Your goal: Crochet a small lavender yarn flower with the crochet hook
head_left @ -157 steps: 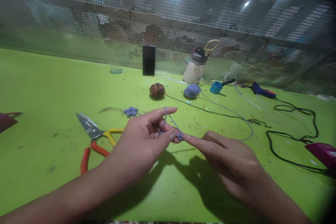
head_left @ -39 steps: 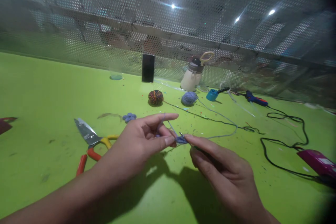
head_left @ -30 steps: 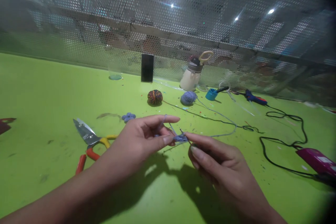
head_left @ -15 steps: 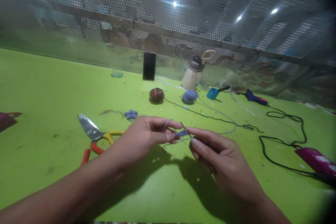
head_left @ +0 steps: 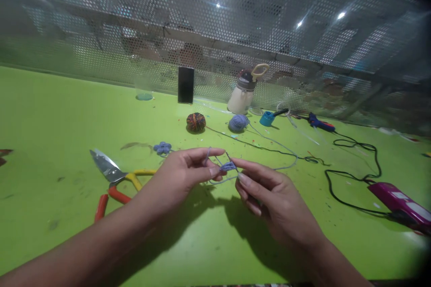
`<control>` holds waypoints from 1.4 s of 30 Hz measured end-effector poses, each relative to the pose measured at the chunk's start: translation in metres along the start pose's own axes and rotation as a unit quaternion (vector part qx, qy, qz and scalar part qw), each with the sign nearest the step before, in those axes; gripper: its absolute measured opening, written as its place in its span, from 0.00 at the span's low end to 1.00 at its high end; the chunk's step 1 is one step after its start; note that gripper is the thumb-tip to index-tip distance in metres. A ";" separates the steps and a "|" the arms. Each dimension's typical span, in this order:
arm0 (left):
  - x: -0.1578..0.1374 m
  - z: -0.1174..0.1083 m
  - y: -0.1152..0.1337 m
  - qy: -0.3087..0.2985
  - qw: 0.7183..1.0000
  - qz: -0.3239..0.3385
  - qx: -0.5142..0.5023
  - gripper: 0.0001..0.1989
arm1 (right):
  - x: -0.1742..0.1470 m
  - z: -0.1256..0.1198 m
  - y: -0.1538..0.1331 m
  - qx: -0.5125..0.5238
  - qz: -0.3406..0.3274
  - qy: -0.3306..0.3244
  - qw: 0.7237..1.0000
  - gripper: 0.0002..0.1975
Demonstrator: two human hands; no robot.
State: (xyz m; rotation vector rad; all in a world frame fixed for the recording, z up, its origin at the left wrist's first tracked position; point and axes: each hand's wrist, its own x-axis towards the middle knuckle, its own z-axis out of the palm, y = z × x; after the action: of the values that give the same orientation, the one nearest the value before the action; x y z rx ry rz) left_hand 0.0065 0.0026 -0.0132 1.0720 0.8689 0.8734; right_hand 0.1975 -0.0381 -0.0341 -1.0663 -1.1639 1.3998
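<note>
Between thumb and fingers, my left hand (head_left: 183,171) pinches a small purple crochet piece (head_left: 228,167), with yarn looped over its raised index finger. My right hand (head_left: 266,188) is closed on a thin crochet hook (head_left: 230,158), whose tip passes by the crochet piece. A purple strand runs from there to the purple yarn ball (head_left: 239,123) further back. Left of my hands lies a purple crocheted flower (head_left: 162,147). Scissors (head_left: 109,168) with red and yellow handles rest partly behind my left forearm.
On the green table (head_left: 50,116) are a multicoloured yarn ball (head_left: 195,122), a phone (head_left: 186,85) standing upright, a bottle (head_left: 241,96), a blue tape roll (head_left: 267,119), a glue gun (head_left: 321,123) and a magenta power strip (head_left: 399,204) with black cord. A perforated metal panel (head_left: 208,40) rises behind.
The whole view has shifted, so things sit slightly further left. The hook and crochet piece have moved a little between my fingers; both hands keep their grip.
</note>
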 end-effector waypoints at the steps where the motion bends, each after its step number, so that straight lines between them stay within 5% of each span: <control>1: 0.000 -0.001 0.000 -0.003 1.000 0.001 0.006 0.18 | 0.000 0.000 0.000 -0.003 0.000 0.000 1.000 0.17; 8: -0.002 -0.002 0.004 -0.009 0.999 0.034 -0.010 0.11 | 0.000 0.001 -0.001 -0.012 0.015 -0.015 1.000 0.16; 13: -0.001 0.001 0.008 0.021 0.999 0.009 0.036 0.17 | 0.000 0.001 -0.002 -0.040 0.020 -0.030 0.999 0.15; 34: -0.001 0.006 0.000 -0.025 0.994 0.074 0.077 0.27 | 0.001 -0.002 -0.007 0.017 0.061 -0.068 0.996 0.14; 42: 0.003 0.001 -0.002 -0.060 0.980 0.096 0.166 0.33 | 0.006 -0.006 -0.010 -0.088 0.039 -0.080 0.992 0.15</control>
State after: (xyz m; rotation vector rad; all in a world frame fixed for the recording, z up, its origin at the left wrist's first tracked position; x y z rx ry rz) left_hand 0.0092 0.0042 -0.0155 1.5040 0.8370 0.8287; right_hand 0.2043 -0.0306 -0.0250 -1.1507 -1.3953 1.4861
